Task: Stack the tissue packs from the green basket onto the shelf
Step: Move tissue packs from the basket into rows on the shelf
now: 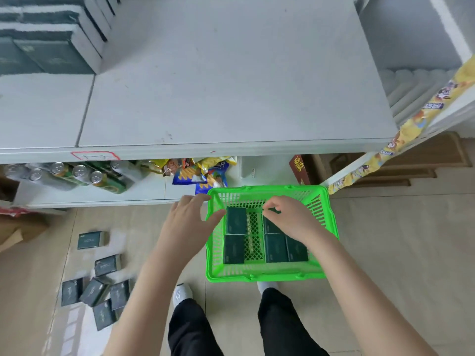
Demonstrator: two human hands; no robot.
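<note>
A green plastic basket (331, 217) sits on the floor below the shelf. Several dark green tissue packs (236, 220) lie flat inside it. My right hand (290, 217) reaches into the basket over the right-hand packs, fingers curled and pinching at one pack's top edge (272, 226); whether it grips the pack I cannot tell. My left hand (190, 219) hovers open at the basket's left rim, thumb over the rim. The wide grey shelf (231, 80) stretches above. Stacked tissue packs (51, 47) fill its far left corner.
Several loose tissue packs (102, 286) lie scattered on the floor at lower left. The lower shelf holds drink cans (77, 173) and snack bags (195, 170). A cardboard box (18, 229) sits at left. My feet stand just behind the basket.
</note>
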